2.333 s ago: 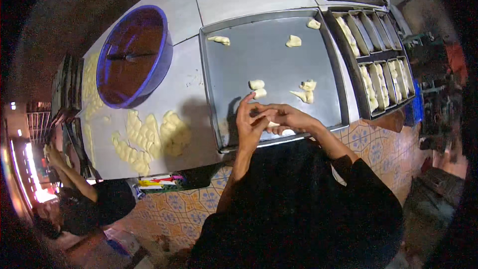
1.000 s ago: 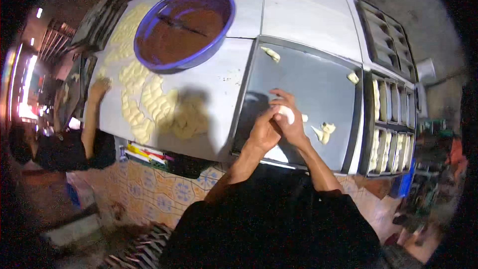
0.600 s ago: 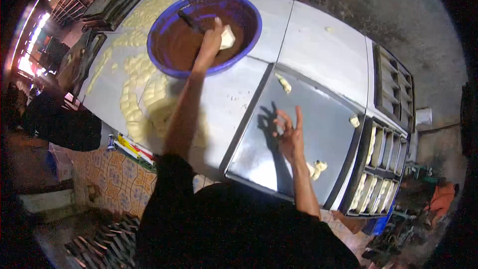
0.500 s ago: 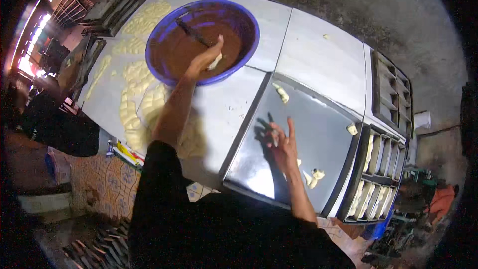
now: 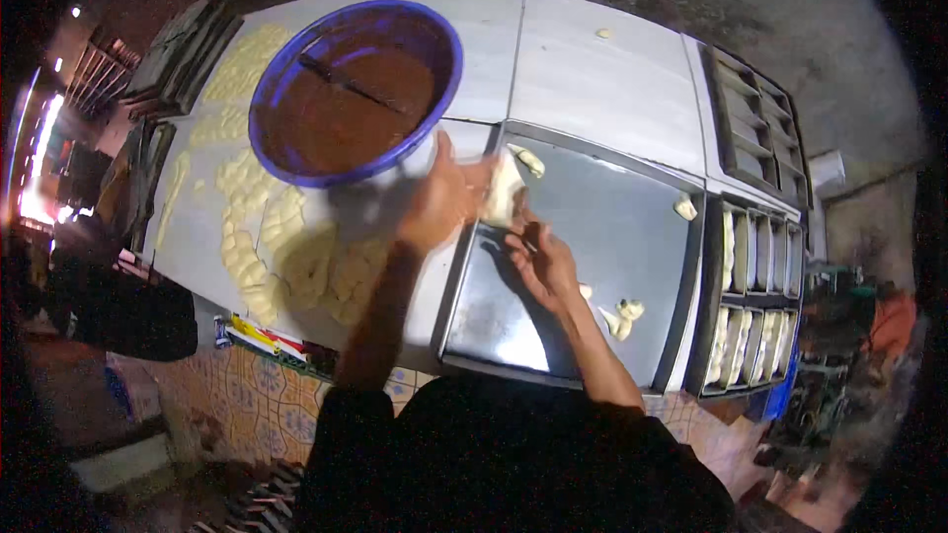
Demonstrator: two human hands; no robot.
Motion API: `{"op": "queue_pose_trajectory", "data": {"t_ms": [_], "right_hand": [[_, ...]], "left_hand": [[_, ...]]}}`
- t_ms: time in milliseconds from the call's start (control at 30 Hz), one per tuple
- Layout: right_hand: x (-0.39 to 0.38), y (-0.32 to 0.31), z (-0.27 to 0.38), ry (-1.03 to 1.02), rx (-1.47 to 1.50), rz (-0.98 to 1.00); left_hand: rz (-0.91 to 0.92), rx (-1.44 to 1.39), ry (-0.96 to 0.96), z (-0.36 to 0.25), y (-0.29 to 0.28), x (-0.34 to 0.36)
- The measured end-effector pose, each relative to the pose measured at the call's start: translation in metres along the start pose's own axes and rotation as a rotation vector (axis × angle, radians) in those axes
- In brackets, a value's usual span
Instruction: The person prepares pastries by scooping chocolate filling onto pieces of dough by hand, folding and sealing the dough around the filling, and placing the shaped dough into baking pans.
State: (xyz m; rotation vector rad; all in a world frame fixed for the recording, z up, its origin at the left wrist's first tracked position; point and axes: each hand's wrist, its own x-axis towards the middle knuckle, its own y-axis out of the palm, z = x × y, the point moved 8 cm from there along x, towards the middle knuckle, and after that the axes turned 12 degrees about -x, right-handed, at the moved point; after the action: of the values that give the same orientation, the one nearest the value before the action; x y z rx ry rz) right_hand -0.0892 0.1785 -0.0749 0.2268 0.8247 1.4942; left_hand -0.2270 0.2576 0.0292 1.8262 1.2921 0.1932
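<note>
Over the left edge of the metal baking tray (image 5: 592, 207), a flattened piece of dough (image 5: 506, 186) with a brown smear is held between my hands. My left hand (image 5: 441, 202), blurred by motion, has its fingers against the dough's left side, thumb raised. My right hand (image 5: 546, 268) is closed at the dough's lower end, fingers curled and brown-stained. A purple basin (image 5: 456, 69) of brown filling stands behind my left hand, with a dark spatula (image 5: 341, 81) lying in it. Small shaped dough pieces (image 5: 528, 160) rest on the tray.
Rows of dough pieces (image 5: 242, 237) cover the table's left side. Sectioned baking tins (image 5: 748, 336), some holding dough, stand to the right of the tray, and another sectioned tin (image 5: 758, 123) is beyond. Stacked dark trays (image 5: 183, 59) stand at the far left.
My left hand has moved from over the basin to the right, bringing the dough to the tray. My right hand has moved up and left from above the tray to meet it.
</note>
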Motion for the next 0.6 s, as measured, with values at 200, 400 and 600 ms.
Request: {"op": "queue_pose_trajectory", "data": {"t_ms": [200, 400, 600], "right_hand": [[-0.043, -0.004, 0.040, -0.304, -0.770, -0.304], [-0.105, 0.013, 0.055, -0.843, -1.442, -0.065], [-0.096, -0.046, 0.065, -0.704, -0.875, -0.248]], "left_hand": [[-0.414, -0.131, 0.167, 0.095, -0.009, -0.040], [-0.152, 0.321, 0.160, 0.136, -0.003, -0.053], [-0.004, 0.429, 0.244, 0.152, 0.026, -0.065]]}}
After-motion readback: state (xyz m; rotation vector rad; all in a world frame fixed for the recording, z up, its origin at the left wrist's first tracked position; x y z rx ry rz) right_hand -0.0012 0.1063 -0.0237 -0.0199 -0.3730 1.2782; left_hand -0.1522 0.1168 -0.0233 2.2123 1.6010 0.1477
